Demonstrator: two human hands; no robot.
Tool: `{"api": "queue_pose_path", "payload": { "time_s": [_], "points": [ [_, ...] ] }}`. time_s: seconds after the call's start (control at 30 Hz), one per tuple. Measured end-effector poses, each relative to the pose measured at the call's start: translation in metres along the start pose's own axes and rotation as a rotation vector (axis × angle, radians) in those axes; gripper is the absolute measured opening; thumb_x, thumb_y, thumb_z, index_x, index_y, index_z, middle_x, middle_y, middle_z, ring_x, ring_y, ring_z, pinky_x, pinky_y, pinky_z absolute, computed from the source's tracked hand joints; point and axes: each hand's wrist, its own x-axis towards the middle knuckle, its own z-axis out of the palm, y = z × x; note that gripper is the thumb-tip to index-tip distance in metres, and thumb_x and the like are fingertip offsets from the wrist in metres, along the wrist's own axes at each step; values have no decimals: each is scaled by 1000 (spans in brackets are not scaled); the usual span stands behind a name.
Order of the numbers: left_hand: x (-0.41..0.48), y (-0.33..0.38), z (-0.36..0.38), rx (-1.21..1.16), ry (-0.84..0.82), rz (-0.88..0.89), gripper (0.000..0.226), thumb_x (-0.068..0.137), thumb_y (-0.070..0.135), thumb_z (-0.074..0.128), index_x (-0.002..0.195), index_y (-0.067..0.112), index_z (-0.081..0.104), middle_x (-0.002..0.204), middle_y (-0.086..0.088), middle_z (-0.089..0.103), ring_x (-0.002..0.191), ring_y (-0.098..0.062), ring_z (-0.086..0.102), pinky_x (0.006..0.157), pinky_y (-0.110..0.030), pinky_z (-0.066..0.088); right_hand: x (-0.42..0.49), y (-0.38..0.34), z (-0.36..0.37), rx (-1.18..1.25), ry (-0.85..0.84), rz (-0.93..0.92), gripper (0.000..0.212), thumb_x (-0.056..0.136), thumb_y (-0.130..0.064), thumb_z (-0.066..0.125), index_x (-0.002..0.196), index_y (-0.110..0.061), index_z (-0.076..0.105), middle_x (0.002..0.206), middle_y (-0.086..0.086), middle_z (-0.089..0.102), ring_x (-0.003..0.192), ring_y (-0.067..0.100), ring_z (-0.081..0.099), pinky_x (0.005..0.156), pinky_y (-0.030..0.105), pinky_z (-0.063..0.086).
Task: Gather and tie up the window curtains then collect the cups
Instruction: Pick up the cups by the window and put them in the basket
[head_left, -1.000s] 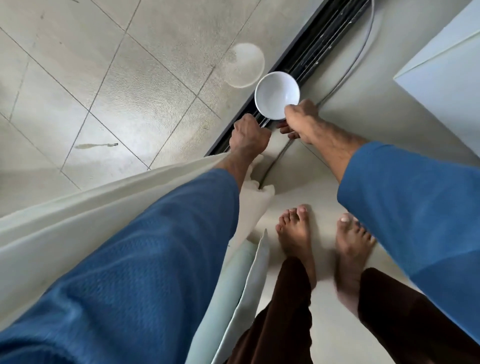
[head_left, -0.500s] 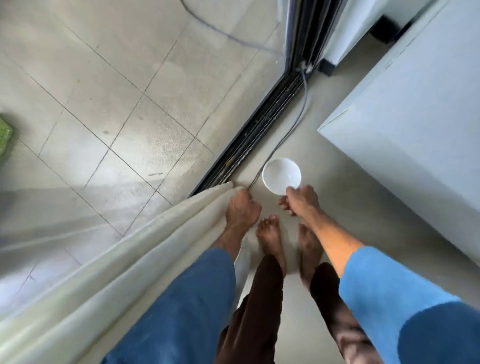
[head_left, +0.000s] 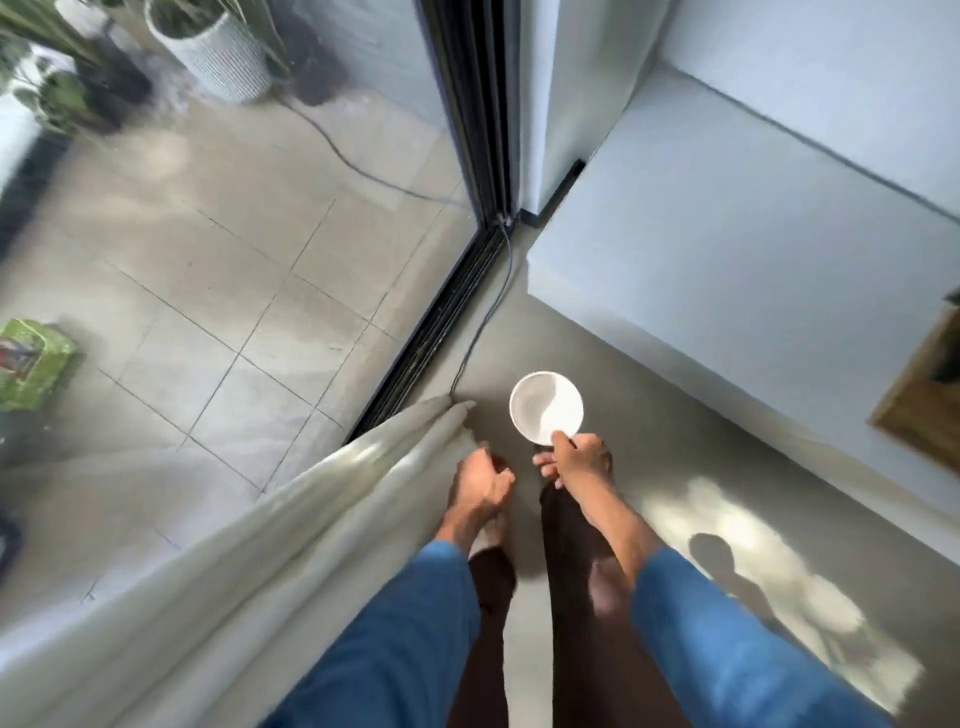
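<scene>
Since the earlier frame we have straightened up, so our hands sit lower. Our right hand (head_left: 574, 460) pinches the white cup (head_left: 546, 408) by its near rim, right of the curtain (head_left: 291, 525). Our left hand (head_left: 480, 480), loosely curled and holding nothing, hangs just beside the curtain's edge.

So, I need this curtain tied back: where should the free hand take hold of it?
Grip the gathered front edge of the curtain from its room side, where the left hand hangs beside it. The folds bunch there, and glass blocks the far side.

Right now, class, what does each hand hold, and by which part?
Right hand: white cup, by its near rim. Left hand: curled beside the curtain; hold unclear.
</scene>
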Motion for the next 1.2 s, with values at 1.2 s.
{"api": "queue_pose_path", "payload": {
  "time_s": [1.2],
  "points": [
    [-353,-137,345,801,-501,477,20,81,11,57,94,5,71,90,-15,74,78,-34,73,72,-46,63,-352,545,-240,709,597,306,25,93,-23,60,80,-5,71,68,12,73,48,14,62,37,19,41]
  ]
}}
